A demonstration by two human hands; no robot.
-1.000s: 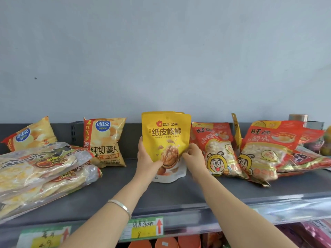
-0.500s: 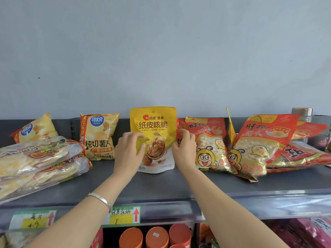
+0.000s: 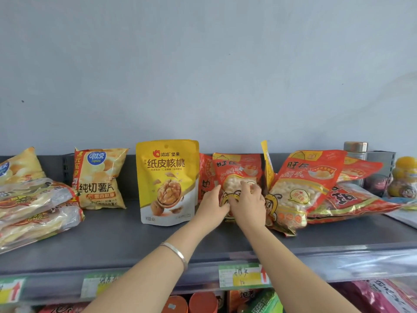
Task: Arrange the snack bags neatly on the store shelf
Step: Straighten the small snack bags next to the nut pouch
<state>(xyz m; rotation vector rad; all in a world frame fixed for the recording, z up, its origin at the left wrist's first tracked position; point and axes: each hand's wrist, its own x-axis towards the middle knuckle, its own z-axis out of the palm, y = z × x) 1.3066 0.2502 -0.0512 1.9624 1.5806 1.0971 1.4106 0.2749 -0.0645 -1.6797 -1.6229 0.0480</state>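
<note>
A yellow walnut bag (image 3: pixel 167 177) stands upright on the grey shelf (image 3: pixel 135 242), with no hand on it. Right beside it leans a red snack bag with a cartoon face (image 3: pixel 237 170). My left hand (image 3: pixel 213 205) holds this red bag at its lower left edge, thumb on the front. My right hand (image 3: pixel 247 204) lies on the bag's front with curled fingers gripping it. Another red bag (image 3: pixel 205 175) is partly hidden behind, between the two bags.
Potato chip bags (image 3: pixel 99 177) stand at the left, beside clear packs of snacks (image 3: pixel 33 206) lying flat. More red bags (image 3: pixel 302 184) lean and lie in a heap at the right, near a metal can (image 3: pixel 355 150) and yellow jars (image 3: pixel 404 177). Price tags (image 3: pixel 243 274) line the shelf's front edge.
Both hands let go of the yellow walnut bag, which now stands alone, and moved right onto the red snack bag.
</note>
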